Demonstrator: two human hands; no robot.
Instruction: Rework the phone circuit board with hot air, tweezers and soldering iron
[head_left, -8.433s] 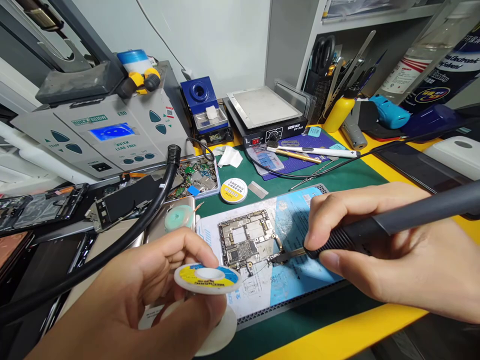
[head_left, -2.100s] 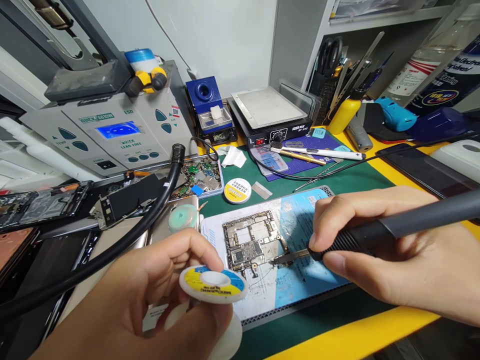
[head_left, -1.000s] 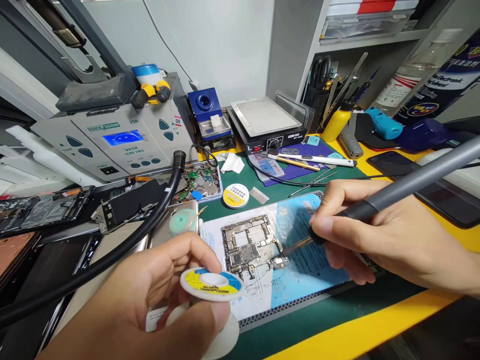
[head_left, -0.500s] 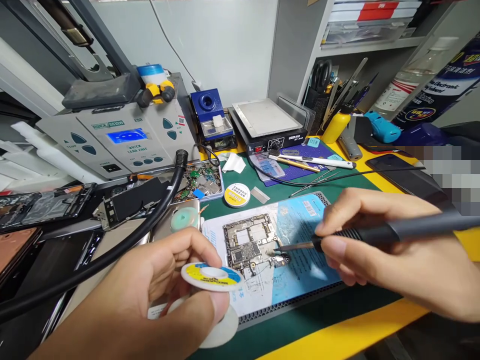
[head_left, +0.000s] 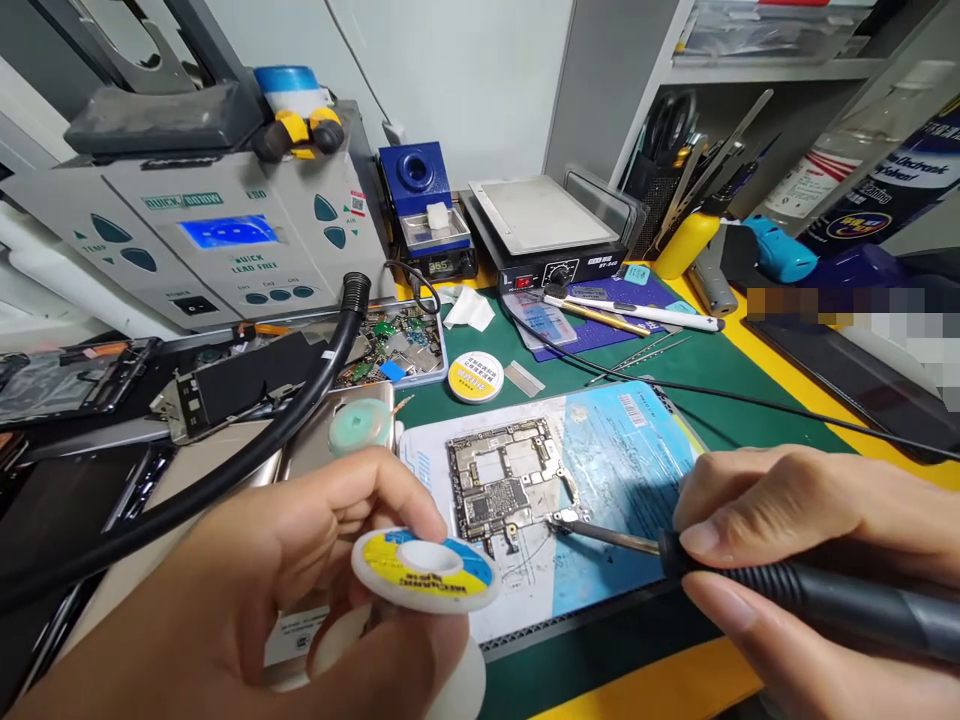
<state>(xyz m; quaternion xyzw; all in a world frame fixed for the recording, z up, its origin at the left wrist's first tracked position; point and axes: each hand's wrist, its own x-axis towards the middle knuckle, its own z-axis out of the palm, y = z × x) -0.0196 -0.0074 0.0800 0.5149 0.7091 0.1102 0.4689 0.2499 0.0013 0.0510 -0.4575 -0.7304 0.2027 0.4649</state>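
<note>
A green work mat [head_left: 675,370] covers a yellow-edged bench [head_left: 660,690] that stands against a pale wall, with shelving at the right. At the back stand a grey hot-air rework station [head_left: 225,240], a small blue soldering station [head_left: 424,205] and a flat preheating plate [head_left: 544,215]. A thick black hose [head_left: 225,470] runs from the left across opened phones. A yellow-labelled spool [head_left: 475,377] lies on the mat beside a tray of small parts [head_left: 390,345].

A phone circuit board [head_left: 506,480] lies flat on a blue-and-white pad [head_left: 622,470] in the middle of the mat. The left hand [head_left: 247,590] pinches a solder wick spool [head_left: 424,570] between thumb and fingers, above the pad's near left corner and just left of the board. The right hand [head_left: 810,540] is closed around the grip of a soldering iron [head_left: 787,590], which points left. Its tip sits at the board's lower right corner, whether touching or just above I cannot tell.
</note>
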